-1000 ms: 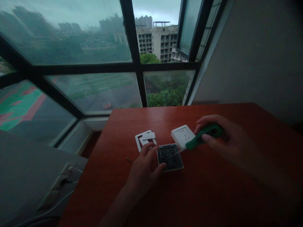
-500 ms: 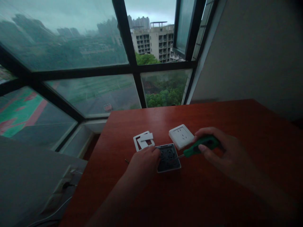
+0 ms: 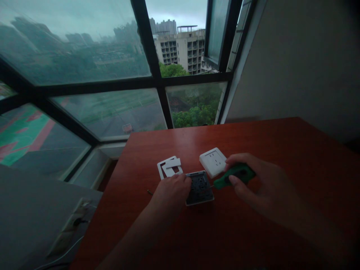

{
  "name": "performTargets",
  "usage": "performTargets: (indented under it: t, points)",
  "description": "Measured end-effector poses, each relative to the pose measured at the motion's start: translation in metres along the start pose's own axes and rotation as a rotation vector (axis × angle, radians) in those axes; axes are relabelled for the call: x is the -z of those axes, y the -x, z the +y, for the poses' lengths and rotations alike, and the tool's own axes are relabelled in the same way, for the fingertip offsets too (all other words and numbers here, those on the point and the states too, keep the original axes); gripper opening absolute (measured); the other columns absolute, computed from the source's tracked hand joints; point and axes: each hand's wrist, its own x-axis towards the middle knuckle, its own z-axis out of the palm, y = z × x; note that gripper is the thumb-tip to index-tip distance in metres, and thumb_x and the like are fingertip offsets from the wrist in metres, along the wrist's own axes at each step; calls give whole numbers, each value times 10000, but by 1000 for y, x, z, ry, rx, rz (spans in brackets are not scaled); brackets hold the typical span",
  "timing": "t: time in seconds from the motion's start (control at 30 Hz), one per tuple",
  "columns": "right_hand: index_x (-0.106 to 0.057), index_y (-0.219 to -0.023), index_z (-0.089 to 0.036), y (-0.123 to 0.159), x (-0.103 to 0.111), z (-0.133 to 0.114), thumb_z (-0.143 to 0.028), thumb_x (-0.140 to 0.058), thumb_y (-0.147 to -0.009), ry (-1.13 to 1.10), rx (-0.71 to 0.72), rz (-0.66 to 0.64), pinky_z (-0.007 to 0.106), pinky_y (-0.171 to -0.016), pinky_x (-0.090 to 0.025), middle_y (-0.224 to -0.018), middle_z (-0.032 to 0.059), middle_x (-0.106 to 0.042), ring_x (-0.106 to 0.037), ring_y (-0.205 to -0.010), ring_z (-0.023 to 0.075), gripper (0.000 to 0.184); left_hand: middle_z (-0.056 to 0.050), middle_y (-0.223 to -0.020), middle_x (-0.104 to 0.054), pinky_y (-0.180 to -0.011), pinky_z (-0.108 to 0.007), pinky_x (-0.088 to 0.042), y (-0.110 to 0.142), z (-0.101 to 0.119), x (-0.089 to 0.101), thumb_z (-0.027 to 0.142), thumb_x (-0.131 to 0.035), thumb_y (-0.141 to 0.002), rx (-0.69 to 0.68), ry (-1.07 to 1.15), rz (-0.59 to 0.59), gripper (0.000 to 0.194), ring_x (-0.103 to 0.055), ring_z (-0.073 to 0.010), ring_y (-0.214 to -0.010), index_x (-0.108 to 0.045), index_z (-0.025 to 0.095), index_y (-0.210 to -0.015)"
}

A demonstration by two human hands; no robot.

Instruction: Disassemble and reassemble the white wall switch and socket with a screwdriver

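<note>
My right hand (image 3: 253, 183) is closed around the green handle of a screwdriver (image 3: 234, 176). Its metal shaft points left into an opened wall socket (image 3: 201, 189), whose dark inner side faces up inside a pale rim. At the socket's left edge, my left hand (image 3: 174, 187) grips it with curled fingers; the fingertips are partly hidden. Just behind lies a white wall socket (image 3: 213, 162), its slotted face up. White cover frame pieces (image 3: 170, 167) lie beyond my left hand. A small screw-like piece (image 3: 150, 192) rests left of that hand.
The reddish-brown wooden table (image 3: 253, 138) stands against a dark-framed window (image 3: 157, 80). A grey wall (image 3: 295, 67) rises at the right. Low on the left, wall outlets (image 3: 69, 228) have a plug and cables beside the table edge.
My right hand and the screwdriver have moved slightly left, and less of the shaft shows outside the opened socket. My left hand stays on the socket's edge.
</note>
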Motion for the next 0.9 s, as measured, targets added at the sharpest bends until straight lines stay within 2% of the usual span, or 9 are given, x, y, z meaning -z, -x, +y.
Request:
performTargets:
  t: [0.17,0.27,0.43,0.57,0.8,0.9]
  points:
    - [-531,-1065,-240,-1,0,-1,-202,-530,-847,22,6,-11,293,-649,-508,-933,25,-689,-664,-757,164,222,-72,-903,-652,-687,-326,-524,2,-2,0,32,-467,-850,-13,-12,10,176,-641,-229,-827,-584,161,-877]
    - [-536,-1060,-236,-1,0,-2,-205,-535,-841,24,3,-5,295,-652,-512,-928,25,-689,-664,-758,164,221,-63,-918,-652,-666,-303,-513,5,-7,-2,52,-464,-873,20,40,54,173,-642,-210,-800,-585,172,-902]
    - [-551,-1059,-235,-1,1,-2,-210,-532,-837,10,8,-5,306,-652,-522,-941,38,-699,-673,-763,175,224,-34,-916,-655,-658,-264,-474,15,-23,-14,195,-492,-931,94,263,219,109,-631,-169,-768,-599,202,-916]
    - [-542,-1074,-242,0,1,1,-222,-533,-849,21,6,-6,318,-661,-521,-954,42,-697,-672,-768,180,226,-6,-875,-640,-641,-245,-449,25,-37,-33,214,-493,-929,112,416,354,103,-609,-146,-739,-591,211,-896]
    - [-530,-1073,-247,0,1,3,-225,-545,-852,15,-7,-24,302,-675,-517,-935,20,-686,-660,-760,161,223,-36,-935,-632,-668,-277,-473,35,-50,-54,212,-452,-935,242,350,397,151,-626,-170,-769,-592,210,-993]
    - [-532,-1071,-241,0,2,3,-225,-542,-849,16,-8,-16,310,-681,-518,-943,29,-690,-667,-776,173,223,-56,-1025,-629,-699,-296,-496,36,-47,-58,167,-449,-925,243,305,338,249,-641,-188,-818,-579,229,-1128]
